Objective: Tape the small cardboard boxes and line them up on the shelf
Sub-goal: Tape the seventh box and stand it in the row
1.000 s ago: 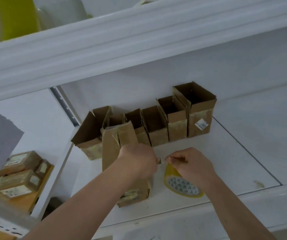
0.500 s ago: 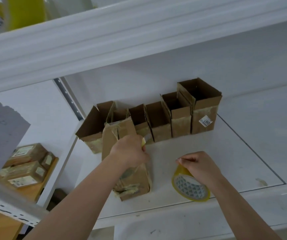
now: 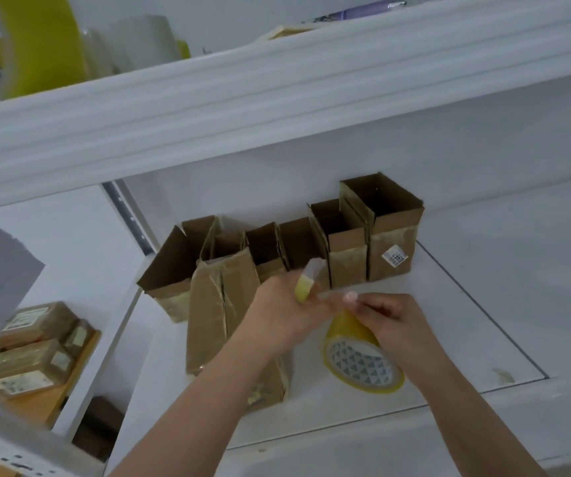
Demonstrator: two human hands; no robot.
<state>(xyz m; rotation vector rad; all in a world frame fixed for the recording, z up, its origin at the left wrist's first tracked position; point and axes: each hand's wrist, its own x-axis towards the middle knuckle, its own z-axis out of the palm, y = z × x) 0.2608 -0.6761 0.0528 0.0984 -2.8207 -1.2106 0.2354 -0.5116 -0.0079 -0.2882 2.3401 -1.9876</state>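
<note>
Pinching a torn tape strip (image 3: 306,278) in left hand (image 3: 285,313); right hand (image 3: 396,321) gripping tape roll (image 3: 361,359), steadying it beside the unsealed box (image 3: 223,304).

One head-worn camera looks forward and down, close over a white shelf (image 3: 483,304). An upper shelf edge (image 3: 277,98) spans 12 o'clock, a row of boxes (image 3: 346,242) sits centre, and both forearms enter from 6 o'clock.
</note>
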